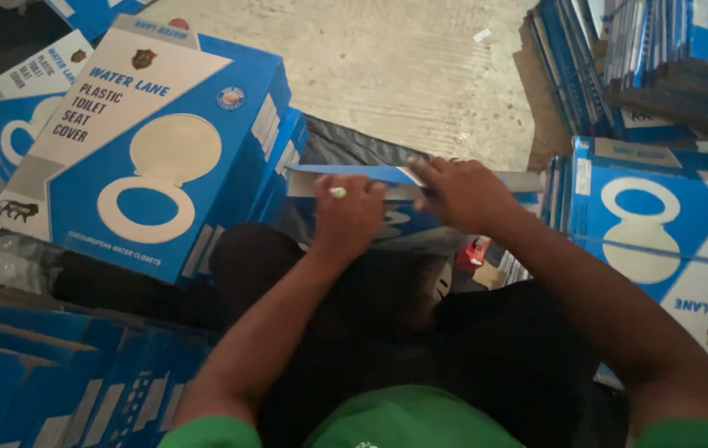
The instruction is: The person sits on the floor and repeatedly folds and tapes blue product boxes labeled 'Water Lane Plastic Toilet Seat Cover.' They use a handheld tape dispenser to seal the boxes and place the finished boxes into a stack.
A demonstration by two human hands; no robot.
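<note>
While the left hand (347, 217) pinches the flat blue cardboard carton (345, 176) and a small green-tipped tool, the right hand (462, 192) presses its flap, apparently mid-fold, needing steady pressure.

Packing or storage area of a small warehouse: bare concrete floor (387, 75) at twelve o'clock, stacked blue product cartons (146, 149) at ten, flattened cartons (619, 58) at two.

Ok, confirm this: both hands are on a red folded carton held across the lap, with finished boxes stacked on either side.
Not quite. The head view shows the folded carton is blue and white, not red. The left hand and right hand both hold it across the lap, with finished boxes on either side.
</note>
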